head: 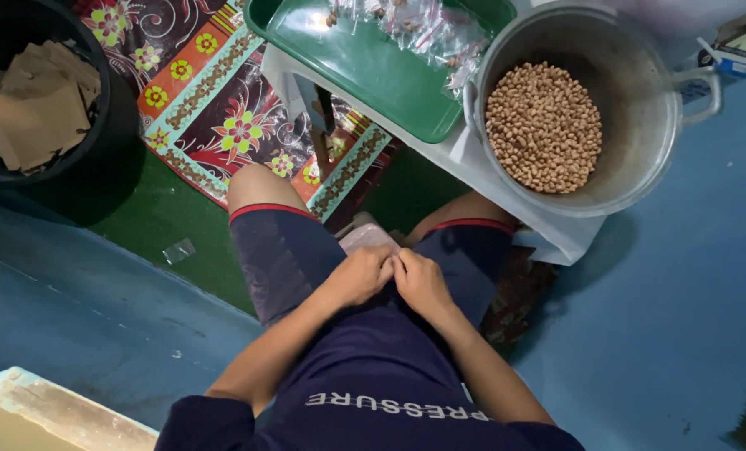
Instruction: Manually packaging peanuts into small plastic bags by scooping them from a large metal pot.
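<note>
Head view: left hand (361,276) and right hand (420,282) pinched together on small clear bag (368,238) in lap.

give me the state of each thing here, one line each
left hand: fingers pinched on a small clear bag
right hand: pinched on the same bag, touching the left
small clear bag: held in the lap
metal pot: uncovered, part filled with peanuts
green tray: holds filled packets
black bin: open, holds brown paper
</note>
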